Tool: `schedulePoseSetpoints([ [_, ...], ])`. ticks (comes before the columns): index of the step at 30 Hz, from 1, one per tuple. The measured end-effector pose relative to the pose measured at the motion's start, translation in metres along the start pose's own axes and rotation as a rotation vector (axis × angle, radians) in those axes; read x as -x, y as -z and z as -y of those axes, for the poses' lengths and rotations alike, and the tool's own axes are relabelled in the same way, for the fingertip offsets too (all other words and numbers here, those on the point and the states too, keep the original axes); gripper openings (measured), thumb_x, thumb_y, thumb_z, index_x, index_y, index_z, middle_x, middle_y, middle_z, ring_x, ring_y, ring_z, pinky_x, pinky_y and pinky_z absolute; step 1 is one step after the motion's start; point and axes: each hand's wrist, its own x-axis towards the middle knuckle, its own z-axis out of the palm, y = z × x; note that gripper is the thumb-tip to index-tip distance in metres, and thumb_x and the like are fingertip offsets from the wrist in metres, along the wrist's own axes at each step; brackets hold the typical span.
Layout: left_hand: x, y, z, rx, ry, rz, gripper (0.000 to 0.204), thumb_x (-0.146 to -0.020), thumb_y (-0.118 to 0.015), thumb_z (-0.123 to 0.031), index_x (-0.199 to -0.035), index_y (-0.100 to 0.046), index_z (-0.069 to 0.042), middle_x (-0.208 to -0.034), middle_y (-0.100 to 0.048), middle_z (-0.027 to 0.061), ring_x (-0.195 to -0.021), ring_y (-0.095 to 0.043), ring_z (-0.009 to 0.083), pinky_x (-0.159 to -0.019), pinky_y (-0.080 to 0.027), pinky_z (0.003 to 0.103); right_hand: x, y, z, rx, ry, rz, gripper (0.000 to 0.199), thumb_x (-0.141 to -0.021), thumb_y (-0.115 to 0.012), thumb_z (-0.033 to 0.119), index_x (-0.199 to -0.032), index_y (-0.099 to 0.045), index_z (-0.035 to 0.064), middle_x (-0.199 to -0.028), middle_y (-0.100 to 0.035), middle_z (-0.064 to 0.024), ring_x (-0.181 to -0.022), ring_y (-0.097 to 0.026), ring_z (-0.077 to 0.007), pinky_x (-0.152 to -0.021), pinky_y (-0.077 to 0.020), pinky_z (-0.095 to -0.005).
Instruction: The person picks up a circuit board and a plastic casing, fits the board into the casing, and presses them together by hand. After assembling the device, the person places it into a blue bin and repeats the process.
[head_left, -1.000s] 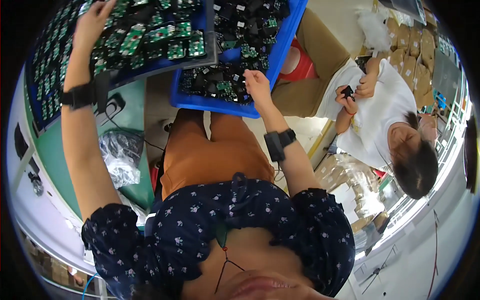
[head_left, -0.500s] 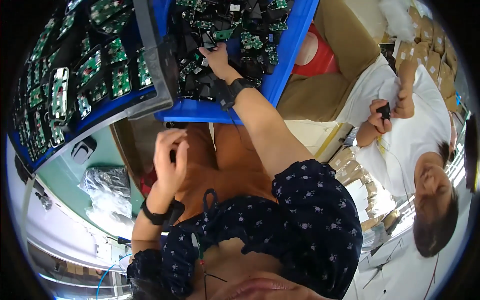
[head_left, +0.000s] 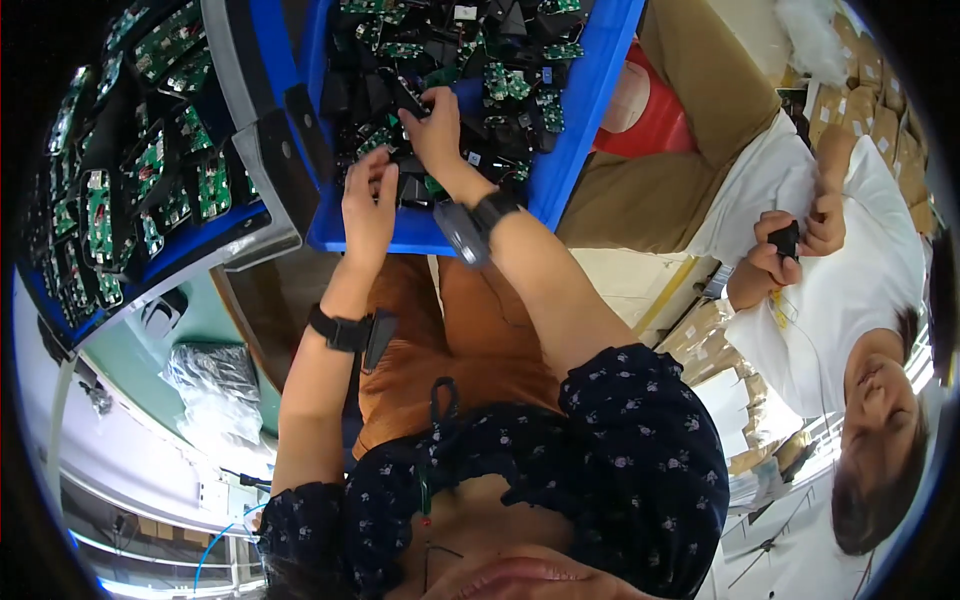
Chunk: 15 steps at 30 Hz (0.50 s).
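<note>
A blue bin [head_left: 585,110] holds a heap of green circuit boards [head_left: 505,80] and small black parts [head_left: 365,95]. My right hand [head_left: 438,125], with a watch on its wrist, reaches into the bin and pinches a black part [head_left: 408,98] at its fingertips. My left hand [head_left: 366,205], with a black wristband below it, is at the bin's near edge. Its fingers curl onto another black part [head_left: 408,185] beside the right hand; whether they grip it is hidden.
Left of the bin, behind a grey metal frame [head_left: 250,120], a blue tray [head_left: 190,245] carries rows of green boards. A co-worker in a white shirt [head_left: 850,290] at right holds a small black object [head_left: 786,240]. A red container [head_left: 650,105], a cardboard box [head_left: 700,130] and a plastic bag [head_left: 215,385] lie around.
My left hand has come off the left tray, dropped toward my lap, then risen into the blue bin beside my right hand. The right hand stayed in the bin.
</note>
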Motion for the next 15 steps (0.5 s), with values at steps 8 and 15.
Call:
schedulePoseSetpoints([
  [8, 0.022, 0.007, -0.085, 0.584, 0.489, 0.305, 0.042, -0.089, -0.058, -0.022, -0.123, -0.044, -0.004, -0.091, -0.056, -0.0023, -0.069, -0.046, 0.0045, -0.061, -0.040, 0.019, 0.077, 0.123, 0.121, 0.134, 0.269, -0.084, 0.038, -0.068, -0.071, 0.005, -0.098, -0.048, 0.0042, -0.099, -0.049, -0.0145, -0.086, -0.052, -0.0312, -0.069, -0.0454, -0.0362],
  [15, 0.047, 0.061, -0.176, 0.527, 0.226, 0.391, 0.043, -0.088, -0.052, -0.007, -0.129, -0.039, -0.005, -0.103, -0.056, 0.0052, -0.080, -0.052, 0.0072, -0.060, -0.045, 0.019, 0.088, 0.223, 0.202, -0.167, 0.260, 0.115, 0.035, -0.078, -0.065, 0.008, -0.111, -0.055, 0.0032, -0.108, -0.049, -0.0117, -0.093, -0.051, -0.0220, -0.077, -0.0423, -0.0290],
])
